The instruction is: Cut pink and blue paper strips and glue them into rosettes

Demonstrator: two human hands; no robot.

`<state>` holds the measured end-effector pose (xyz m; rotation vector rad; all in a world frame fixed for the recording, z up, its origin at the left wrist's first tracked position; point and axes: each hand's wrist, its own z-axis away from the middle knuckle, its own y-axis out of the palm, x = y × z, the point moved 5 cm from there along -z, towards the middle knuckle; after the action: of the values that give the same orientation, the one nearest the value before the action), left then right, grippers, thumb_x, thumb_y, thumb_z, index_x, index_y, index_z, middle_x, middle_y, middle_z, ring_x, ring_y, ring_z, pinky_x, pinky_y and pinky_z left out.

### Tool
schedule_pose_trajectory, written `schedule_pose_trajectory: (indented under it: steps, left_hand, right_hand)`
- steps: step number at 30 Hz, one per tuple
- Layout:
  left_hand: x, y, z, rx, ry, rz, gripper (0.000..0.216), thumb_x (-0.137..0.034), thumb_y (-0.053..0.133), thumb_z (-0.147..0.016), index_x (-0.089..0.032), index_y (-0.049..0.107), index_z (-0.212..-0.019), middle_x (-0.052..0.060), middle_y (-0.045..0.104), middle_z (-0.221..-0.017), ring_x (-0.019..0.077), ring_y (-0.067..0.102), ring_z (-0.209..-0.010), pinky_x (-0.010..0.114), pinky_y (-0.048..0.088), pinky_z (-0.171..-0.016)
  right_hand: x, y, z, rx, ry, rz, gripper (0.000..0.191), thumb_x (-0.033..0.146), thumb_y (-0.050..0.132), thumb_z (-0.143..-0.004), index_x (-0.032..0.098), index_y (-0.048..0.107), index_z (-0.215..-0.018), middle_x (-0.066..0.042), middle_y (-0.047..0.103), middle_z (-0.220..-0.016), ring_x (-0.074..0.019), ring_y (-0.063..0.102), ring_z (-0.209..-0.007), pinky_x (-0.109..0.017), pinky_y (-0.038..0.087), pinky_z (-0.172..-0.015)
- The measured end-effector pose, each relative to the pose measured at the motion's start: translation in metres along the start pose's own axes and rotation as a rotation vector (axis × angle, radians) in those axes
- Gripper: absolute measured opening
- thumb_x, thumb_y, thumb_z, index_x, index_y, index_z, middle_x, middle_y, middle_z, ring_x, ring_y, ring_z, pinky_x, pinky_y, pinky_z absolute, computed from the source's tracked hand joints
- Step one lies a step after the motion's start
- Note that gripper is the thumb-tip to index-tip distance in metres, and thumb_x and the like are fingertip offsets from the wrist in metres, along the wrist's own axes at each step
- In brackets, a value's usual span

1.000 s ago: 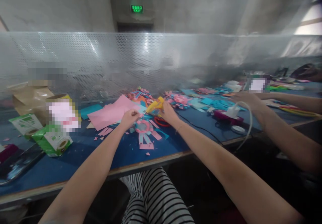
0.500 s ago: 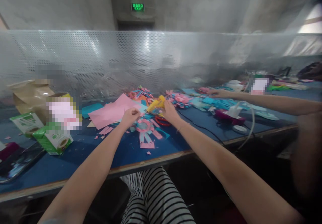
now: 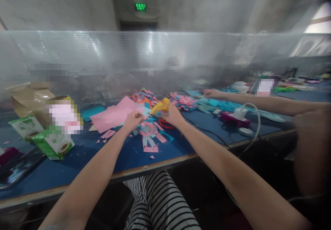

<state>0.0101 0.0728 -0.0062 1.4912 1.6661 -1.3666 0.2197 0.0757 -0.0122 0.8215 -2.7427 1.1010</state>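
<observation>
A craft workshop inside an industrial building. A long shared workbench [image 3: 85,161] with a blue top carries cut pink paper sheets [image 3: 113,114], paper rosettes [image 3: 148,130] and scraps toward 12 o'clock, with glue cartons [image 3: 53,142] at 9 o'clock. A perforated metal partition [image 3: 155,57] runs along the bench's far edge. Behind it stand bare concrete walls [image 3: 207,6] and a lit green exit sign [image 3: 140,6] over a doorway at 12 o'clock. Another person's arm [image 3: 258,100] works at 3 o'clock.
</observation>
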Motion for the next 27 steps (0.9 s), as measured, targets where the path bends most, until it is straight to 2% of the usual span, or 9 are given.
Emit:
schedule_pose_trajectory:
  steps: [4, 12, 20, 27]
  left_hand:
    - [0.004, 0.0, -0.002, 0.003, -0.008, -0.006, 0.013, -0.028, 0.057, -0.06, -0.017, 0.052, -0.06, -0.002, 0.058, -0.054, 0.0139, 0.058, -0.054, 0.028, 0.046, -0.058]
    - [0.001, 0.001, 0.0, 0.016, -0.011, 0.01, 0.012, -0.028, 0.057, -0.061, -0.017, 0.051, -0.061, -0.002, 0.057, -0.055, 0.0132, 0.057, -0.052, 0.027, 0.046, -0.057]
    - [0.001, 0.001, -0.001, 0.012, -0.013, 0.001, 0.013, -0.028, 0.057, -0.061, -0.017, 0.051, -0.061, -0.002, 0.058, -0.055, 0.0125, 0.057, -0.052, 0.025, 0.045, -0.055]
    - [-0.002, 0.001, 0.001, 0.004, -0.009, -0.008, 0.012, -0.027, 0.057, -0.061, -0.016, 0.052, -0.061, -0.002, 0.058, -0.053, 0.0127, 0.057, -0.052, 0.025, 0.044, -0.054]
  right_hand:
    - [0.004, -0.003, 0.001, -0.007, -0.005, -0.009, 0.05, 0.034, 0.051, -0.074, 0.009, 0.038, -0.116, -0.016, 0.048, -0.108, -0.0277, 0.045, -0.104, -0.043, 0.039, -0.087]
    - [0.0, 0.0, 0.0, 0.024, 0.011, -0.027, 0.034, 0.022, 0.041, -0.079, 0.007, 0.042, -0.11, -0.017, 0.05, -0.106, -0.0262, 0.046, -0.103, -0.042, 0.04, -0.086]
    - [-0.006, 0.004, -0.001, 0.029, 0.014, -0.075, 0.045, 0.017, 0.041, -0.078, 0.01, 0.033, -0.122, -0.016, 0.047, -0.114, -0.0244, 0.044, -0.107, -0.041, 0.039, -0.089]
    - [-0.012, 0.009, -0.002, 0.014, 0.027, -0.074, 0.039, 0.018, 0.044, -0.078, 0.013, 0.04, -0.116, -0.014, 0.05, -0.11, -0.0238, 0.046, -0.104, -0.041, 0.039, -0.088]
